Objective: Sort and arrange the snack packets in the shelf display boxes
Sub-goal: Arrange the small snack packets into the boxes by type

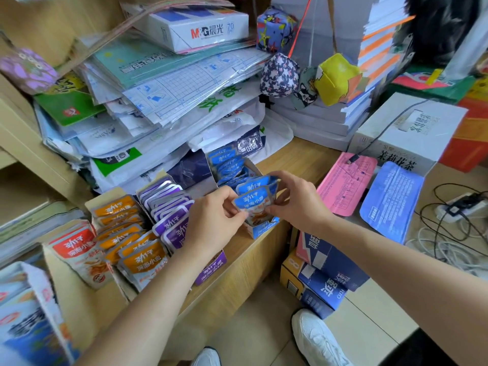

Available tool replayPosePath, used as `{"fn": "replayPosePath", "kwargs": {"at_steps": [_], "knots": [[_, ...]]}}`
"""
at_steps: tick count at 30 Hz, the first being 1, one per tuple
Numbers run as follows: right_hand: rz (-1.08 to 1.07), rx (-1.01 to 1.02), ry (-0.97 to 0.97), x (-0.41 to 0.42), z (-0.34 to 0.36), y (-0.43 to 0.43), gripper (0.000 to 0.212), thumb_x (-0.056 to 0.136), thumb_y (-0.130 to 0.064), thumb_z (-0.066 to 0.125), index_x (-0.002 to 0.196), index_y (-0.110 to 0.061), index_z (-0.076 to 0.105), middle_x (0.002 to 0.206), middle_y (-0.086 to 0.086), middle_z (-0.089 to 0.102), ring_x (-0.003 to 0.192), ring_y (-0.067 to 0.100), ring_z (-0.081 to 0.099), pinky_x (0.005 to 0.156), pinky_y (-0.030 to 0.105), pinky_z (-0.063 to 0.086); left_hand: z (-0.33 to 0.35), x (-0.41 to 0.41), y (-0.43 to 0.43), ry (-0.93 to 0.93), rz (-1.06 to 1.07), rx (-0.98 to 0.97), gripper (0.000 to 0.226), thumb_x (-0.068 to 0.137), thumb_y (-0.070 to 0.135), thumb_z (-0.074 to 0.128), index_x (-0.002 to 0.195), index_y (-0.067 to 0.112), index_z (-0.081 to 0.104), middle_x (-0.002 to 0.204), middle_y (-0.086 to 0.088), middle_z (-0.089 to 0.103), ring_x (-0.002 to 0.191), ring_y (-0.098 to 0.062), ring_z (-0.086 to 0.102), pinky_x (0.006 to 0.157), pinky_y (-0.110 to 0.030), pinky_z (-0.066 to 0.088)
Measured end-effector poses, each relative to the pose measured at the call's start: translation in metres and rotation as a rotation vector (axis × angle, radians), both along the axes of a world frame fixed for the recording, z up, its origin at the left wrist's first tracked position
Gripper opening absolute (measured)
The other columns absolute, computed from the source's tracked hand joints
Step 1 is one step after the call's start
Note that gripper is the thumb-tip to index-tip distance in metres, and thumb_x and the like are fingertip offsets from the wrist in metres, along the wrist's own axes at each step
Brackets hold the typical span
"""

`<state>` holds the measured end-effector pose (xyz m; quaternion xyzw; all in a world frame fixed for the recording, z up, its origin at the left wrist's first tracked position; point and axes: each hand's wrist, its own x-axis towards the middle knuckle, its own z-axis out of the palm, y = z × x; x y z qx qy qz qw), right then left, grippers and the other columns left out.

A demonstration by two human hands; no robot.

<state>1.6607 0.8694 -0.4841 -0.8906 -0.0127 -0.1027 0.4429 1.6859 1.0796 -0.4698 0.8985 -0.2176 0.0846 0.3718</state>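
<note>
Blue snack packets (252, 200), glossy with white lettering, pinched by left hand (211, 215) and right hand (295, 199).

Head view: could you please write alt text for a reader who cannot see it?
Left hand and right hand hold blue packets at a blue display box; boxes of purple, orange and red packets sit to its left.

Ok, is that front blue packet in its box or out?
Partly in: left hand and right hand pinch the blue packet, its lower end inside the box, top above the rim.
</note>
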Motion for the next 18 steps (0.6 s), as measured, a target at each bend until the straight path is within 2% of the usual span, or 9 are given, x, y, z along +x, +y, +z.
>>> {"fn": "replayPosePath", "kwargs": {"at_steps": [2,4,6,8,10,13,16,18], "knots": [[0.011,-0.002,-0.008,-0.001,0.002,-0.002,0.075,0.078,-0.01,0.083,0.144,-0.026,0.05,0.115,-0.005,0.058,0.081,0.005,0.066,0.072,0.015,0.057,0.005,-0.002,0.001,-0.088,0.027,-0.004,0.036,0.071,0.034,0.088,0.094,0.026,0.062,0.08,0.015,0.065,0.066,-0.001,0.065,0.059,-0.018,0.052],[0.017,0.019,-0.021,-0.004,0.003,0.0,0.077,0.08,-0.01,0.083,0.146,-0.029,0.049,0.111,-0.003,0.054,0.082,0.005,0.064,0.074,0.014,0.056,0.008,-0.001,0.001,-0.139,0.018,-0.057,0.052,0.07,0.034,0.089,0.112,0.029,0.059,0.098,0.014,0.058,0.074,-0.004,0.063,0.062,-0.018,0.053],[0.029,0.069,-0.038,-0.007,0.002,0.004,0.074,0.08,-0.006,0.081,0.144,-0.026,0.051,0.106,-0.004,0.057,0.081,0.005,0.064,0.073,0.017,0.056,0.009,0.001,0.002,-0.167,-0.044,-0.055,0.064,0.074,0.028,0.087,0.13,0.028,0.058,0.114,0.01,0.055,0.088,-0.007,0.061,0.066,-0.023,0.058],[0.038,0.126,-0.037,-0.009,0.002,0.006,0.061,0.08,-0.003,0.079,0.133,-0.023,0.059,0.106,-0.005,0.063,0.081,0.005,0.065,0.072,0.021,0.058,0.009,0.001,0.003,-0.192,-0.091,0.017,0.064,0.079,0.025,0.083,0.138,0.026,0.058,0.125,0.01,0.058,0.102,-0.009,0.061,0.075,-0.031,0.061],[0.052,0.185,-0.015,-0.01,0.0,0.006,0.047,0.08,-0.002,0.079,0.122,-0.018,0.065,0.107,-0.005,0.068,0.082,0.007,0.069,0.072,0.025,0.059,0.01,-0.001,0.003,-0.269,-0.084,0.113,0.059,0.082,0.025,0.081,0.137,0.028,0.062,0.126,0.01,0.064,0.109,-0.01,0.061,0.081,-0.035,0.06],[0.112,0.257,0.051,-0.01,0.002,0.002,0.04,0.081,-0.002,0.079,0.117,-0.015,0.069,0.107,-0.004,0.073,0.088,0.011,0.073,0.075,0.03,0.061,0.012,-0.004,0.004,-0.351,-0.101,0.22,0.054,0.081,0.025,0.081,0.133,0.029,0.066,0.114,0.011,0.07,0.103,-0.011,0.064,0.071,-0.034,0.059],[0.185,0.241,0.104,-0.009,0.008,-0.006,0.038,0.085,0.006,0.068,0.117,-0.014,0.072,0.105,-0.004,0.076,0.093,0.01,0.073,0.079,0.027,0.06,0.015,-0.004,0.008,-0.31,-0.066,0.208,0.053,0.078,0.028,0.083,0.128,0.034,0.069,0.107,0.015,0.071,0.097,-0.009,0.066,0.065,-0.028,0.057],[0.105,0.25,0.121,-0.005,0.011,-0.014,0.038,0.085,0.006,0.063,0.114,-0.016,0.073,0.099,-0.006,0.077,0.091,0.008,0.072,0.079,0.026,0.06,0.018,-0.004,0.011,-0.27,-0.024,0.184,0.047,0.076,0.029,0.084,0.12,0.036,0.071,0.105,0.016,0.073,0.094,-0.006,0.068,0.065,-0.023,0.053]]}}
